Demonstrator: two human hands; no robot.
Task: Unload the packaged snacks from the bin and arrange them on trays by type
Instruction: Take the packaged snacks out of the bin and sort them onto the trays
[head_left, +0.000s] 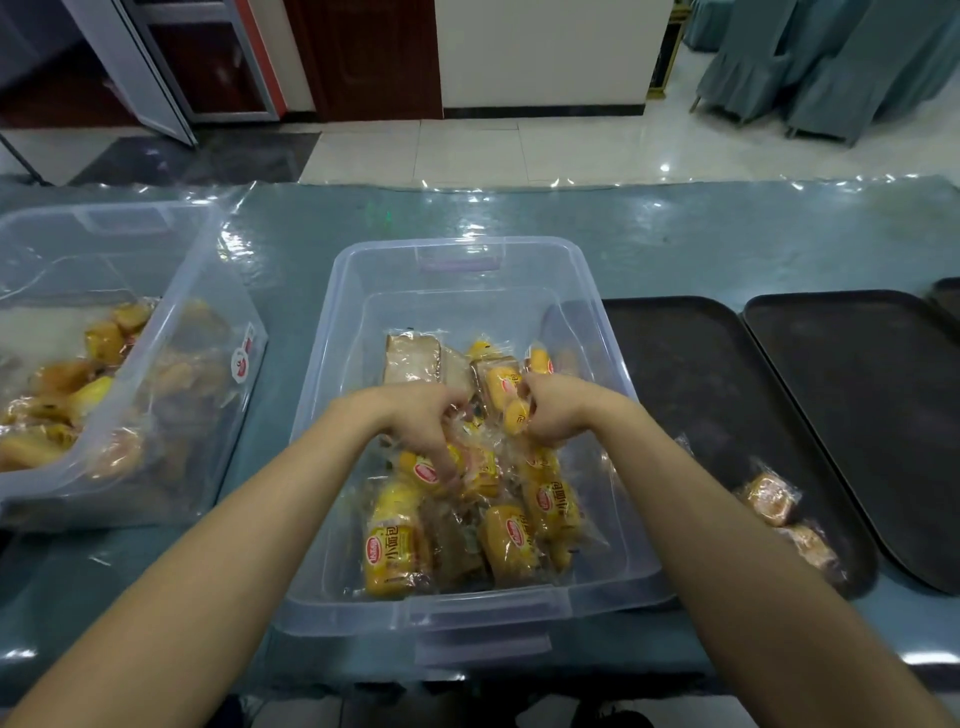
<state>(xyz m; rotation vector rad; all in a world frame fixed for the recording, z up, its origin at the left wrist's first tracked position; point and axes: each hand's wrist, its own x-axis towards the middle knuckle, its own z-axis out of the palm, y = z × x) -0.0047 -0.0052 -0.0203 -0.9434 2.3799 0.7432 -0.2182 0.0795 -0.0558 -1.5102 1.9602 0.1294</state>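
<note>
A clear plastic bin (457, 275) stands in front of me and holds several wrapped snacks, mostly yellow bread packs (392, 551) and some brown cake packs (413, 358). Both my hands are down inside it. My left hand (423, 421) reaches into the pile, its curled fingers digging among the wrappers around a yellow pack. My right hand (553, 410) grips a small yellow pack (516, 415). A dark tray (691, 364) lies to the right of the bin with two brown wrapped cakes (771, 499) at its near end.
A second dark tray (872, 395) lies further right, and a third tray's edge (948, 296) shows beyond it. At the left stands another clear bin (171, 332) with more wrapped breads. The table wears a shiny plastic cover (675, 234). Covered chairs (831, 67) stand across the floor.
</note>
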